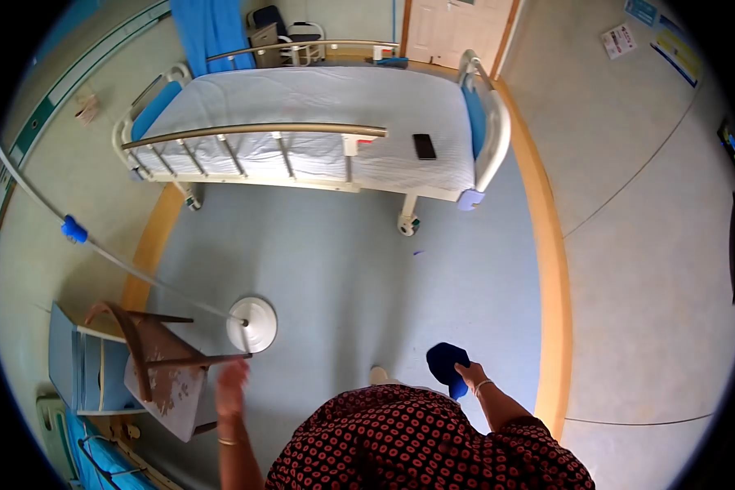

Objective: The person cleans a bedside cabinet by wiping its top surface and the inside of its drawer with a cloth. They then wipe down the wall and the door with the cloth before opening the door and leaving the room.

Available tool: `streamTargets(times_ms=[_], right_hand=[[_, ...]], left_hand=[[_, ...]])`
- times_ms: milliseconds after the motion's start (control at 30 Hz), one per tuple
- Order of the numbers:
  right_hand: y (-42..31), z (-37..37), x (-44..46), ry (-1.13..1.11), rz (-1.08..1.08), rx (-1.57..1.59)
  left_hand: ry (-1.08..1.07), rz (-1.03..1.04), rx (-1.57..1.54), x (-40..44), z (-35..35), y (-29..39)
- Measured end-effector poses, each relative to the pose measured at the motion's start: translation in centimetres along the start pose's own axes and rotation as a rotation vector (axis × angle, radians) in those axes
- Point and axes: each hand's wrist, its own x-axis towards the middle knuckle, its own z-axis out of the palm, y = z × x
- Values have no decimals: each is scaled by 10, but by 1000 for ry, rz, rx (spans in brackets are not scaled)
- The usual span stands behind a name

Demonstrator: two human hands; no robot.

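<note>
My right hand (pixel 470 376), with a bracelet at the wrist, is closed around a dark blue cloth item that looks like a cap (pixel 445 362). It hangs low over the floor at my right side. My left hand (pixel 232 386) is smeared by motion, so its fingers cannot be made out. The wooden chair (pixel 159 355) with a worn, patterned seat is nearest to it; whether they touch I cannot tell. Just beyond stands the round white base (pixel 252 324) of a drip-stand-like pole.
A hospital bed (pixel 302 94) with side rails stands ahead, a black phone (pixel 425 146) on its sheet. A pale blue bedside cabinet (pixel 98 371) is at the left wall. A small purple scrap (pixel 418 252) lies on the floor (pixel 465 278). The door (pixel 457 33) is at the back.
</note>
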Motion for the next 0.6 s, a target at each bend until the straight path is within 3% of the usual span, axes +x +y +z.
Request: streamTargets(times_ms=[33, 67, 100, 133, 200, 267, 300, 467, 500, 533, 600], right_hand=[[21, -12, 8, 86, -37, 20], [44, -26, 15, 99, -16, 27], [56, -41, 12, 130, 39, 6], [69, -54, 13, 162, 91, -13], [99, -65, 4, 228, 168, 10], [122, -68, -12, 383, 180, 236], [115, -62, -27, 426, 235, 344], [168, -11, -71, 410, 484, 457], [185, 15, -80, 530, 386, 379], [147, 1, -105, 442, 575, 554], [143, 21, -122, 379, 705, 629]], left_hand=[[169, 65, -103, 20, 34, 103], [167, 194, -169, 41, 47, 165], [236, 455, -157, 50, 58, 215], [150, 839, -249, 55, 71, 265], [76, 1307, -165, 46, 97, 357], [-944, 1589, -293, 77, 81, 412], [-1091, 1631, -273, 72, 97, 427], [-1307, 1618, -428, 92, 192, 459], [-1344, 1605, -461, 102, 211, 462], [-1358, 1593, -503, 113, 227, 465], [-1421, 1506, -588, 141, 267, 478]])
